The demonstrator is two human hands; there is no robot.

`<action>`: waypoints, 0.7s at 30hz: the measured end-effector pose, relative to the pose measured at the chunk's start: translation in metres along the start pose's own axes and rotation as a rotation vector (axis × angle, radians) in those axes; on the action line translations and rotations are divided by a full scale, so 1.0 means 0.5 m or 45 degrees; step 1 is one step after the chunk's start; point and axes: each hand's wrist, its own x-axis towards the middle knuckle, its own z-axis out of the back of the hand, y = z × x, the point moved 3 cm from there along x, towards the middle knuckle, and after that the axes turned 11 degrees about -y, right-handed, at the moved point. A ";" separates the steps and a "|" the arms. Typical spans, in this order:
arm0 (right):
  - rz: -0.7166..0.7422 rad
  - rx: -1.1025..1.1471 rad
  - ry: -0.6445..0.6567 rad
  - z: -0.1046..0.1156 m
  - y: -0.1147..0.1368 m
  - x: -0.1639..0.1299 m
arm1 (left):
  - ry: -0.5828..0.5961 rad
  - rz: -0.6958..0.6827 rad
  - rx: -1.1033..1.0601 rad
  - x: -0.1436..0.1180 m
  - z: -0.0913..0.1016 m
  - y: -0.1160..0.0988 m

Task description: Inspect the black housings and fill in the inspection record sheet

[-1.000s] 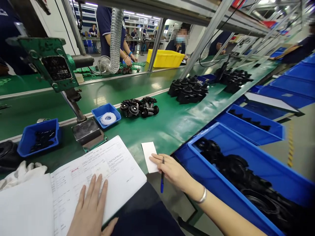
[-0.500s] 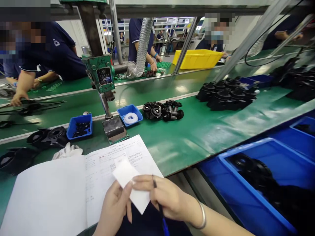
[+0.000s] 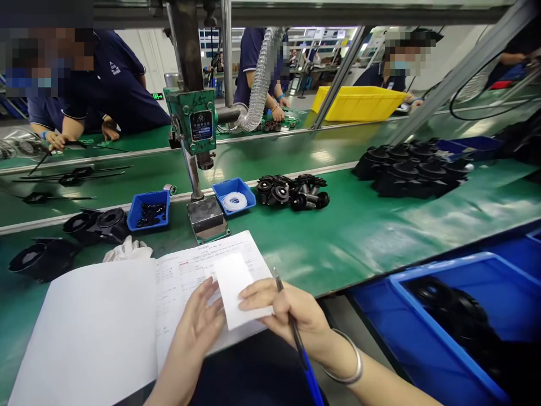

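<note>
An open notebook (image 3: pixel 127 316) with a printed form page lies at the near edge of the green table (image 3: pixel 359 237). A small white card (image 3: pixel 236 287) rests on that form page. My left hand (image 3: pixel 198 327) lies flat on the page, its fingertips touching the card's left edge. My right hand (image 3: pixel 291 313) presses its fingers on the card's right side and holds a blue pen (image 3: pixel 300 349) between the fingers, tip pointing away from me.
A green hand press (image 3: pixel 196 152) stands behind the notebook, between two small blue trays (image 3: pixel 149 210). Black round parts (image 3: pixel 293 190) lie in heaps further right (image 3: pixel 412 169). A blue bin (image 3: pixel 448 321) of black parts sits low at the right. Co-workers stand across the belt.
My right hand picked the white card off the table at the right, both hands held it, and now it lies on the form page. The view swung left.
</note>
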 end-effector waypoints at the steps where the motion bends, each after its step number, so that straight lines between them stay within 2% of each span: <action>1: 0.069 0.006 0.084 -0.004 0.002 -0.002 | 0.016 0.093 -0.127 0.000 0.004 -0.001; 2: 0.089 0.008 0.149 -0.009 0.001 -0.007 | 0.038 0.171 -0.194 0.002 0.007 0.001; 4: 0.000 -0.022 0.187 -0.020 -0.012 -0.020 | 0.042 0.225 -0.198 0.010 0.013 0.007; 7: -0.225 -0.148 0.084 -0.030 -0.042 -0.044 | 0.045 0.115 -0.053 0.021 0.014 0.024; 12: -0.457 -0.339 -0.094 -0.028 -0.075 -0.056 | 0.064 -0.039 0.057 0.016 0.011 0.052; 16: -0.530 -0.372 -0.151 -0.031 -0.082 -0.053 | -0.049 -0.052 0.070 0.014 0.007 0.054; 21: -0.575 -0.384 -0.222 -0.041 -0.087 -0.057 | -0.062 -0.107 0.101 0.022 -0.006 0.047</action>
